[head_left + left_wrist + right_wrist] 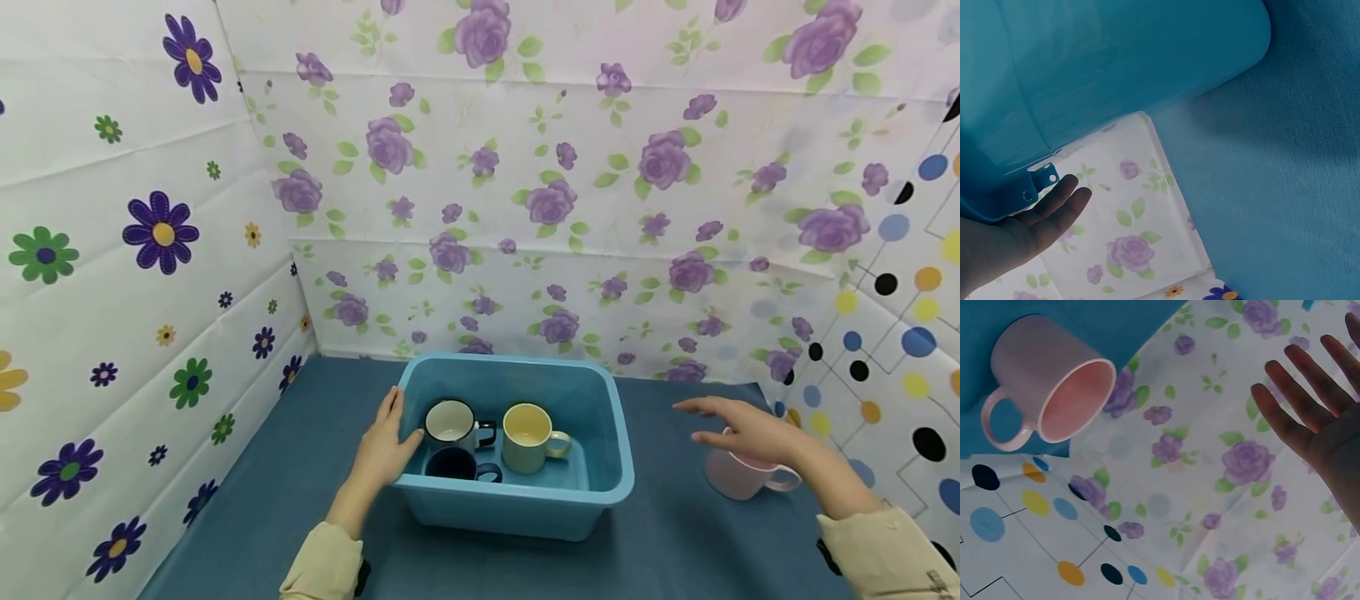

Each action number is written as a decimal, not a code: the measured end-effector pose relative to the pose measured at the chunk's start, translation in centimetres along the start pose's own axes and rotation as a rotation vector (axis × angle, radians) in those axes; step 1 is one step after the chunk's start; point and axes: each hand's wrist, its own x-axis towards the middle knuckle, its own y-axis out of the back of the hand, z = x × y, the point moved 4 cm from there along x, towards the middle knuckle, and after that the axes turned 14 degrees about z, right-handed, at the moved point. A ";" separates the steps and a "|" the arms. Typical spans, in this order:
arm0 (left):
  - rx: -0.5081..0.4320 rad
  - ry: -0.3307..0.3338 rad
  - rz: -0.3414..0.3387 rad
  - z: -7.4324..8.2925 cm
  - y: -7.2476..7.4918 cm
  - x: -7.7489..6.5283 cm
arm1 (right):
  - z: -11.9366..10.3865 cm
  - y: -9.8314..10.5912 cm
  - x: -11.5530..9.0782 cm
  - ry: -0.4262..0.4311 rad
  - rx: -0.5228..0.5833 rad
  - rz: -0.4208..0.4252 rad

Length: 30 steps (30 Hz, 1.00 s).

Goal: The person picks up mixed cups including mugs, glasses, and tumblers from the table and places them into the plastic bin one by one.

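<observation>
A light blue plastic bin (517, 493) stands on the table. My left hand (382, 446) rests at its left rim, fingers fairly straight on the outer side and thumb over the inside. Inside are a white mug with a dark rim (450, 422), a dark blue mug (452, 463) partly hidden by the bin's front wall, and a pale yellow mug (523, 454). To the right, a pink mug (733, 479) stands upright on the table, its handle to the right. Above it hovers my right hand (750, 429), fingers extended and holding nothing; the right wrist view shows mug and hand apart.
A dark blue cloth (255, 508) covers the table. Floral sheeting (510, 275) closes off the back, with a flower-print wall (150, 350) on the left and a dotted one (892, 333) on the right, close behind the pink mug.
</observation>
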 end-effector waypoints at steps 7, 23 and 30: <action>0.000 0.003 0.000 -0.1 -0.1 -0.3 | 1.5 0.0 -0.3 0.049 -0.102 0.109; -0.002 -0.002 0.011 0.0 0.2 0.3 | 5.1 0.1 -0.7 0.008 -0.107 0.096; -0.001 -0.002 0.004 -0.1 -0.1 0.3 | 6.3 -0.2 -0.8 -0.027 -0.093 0.106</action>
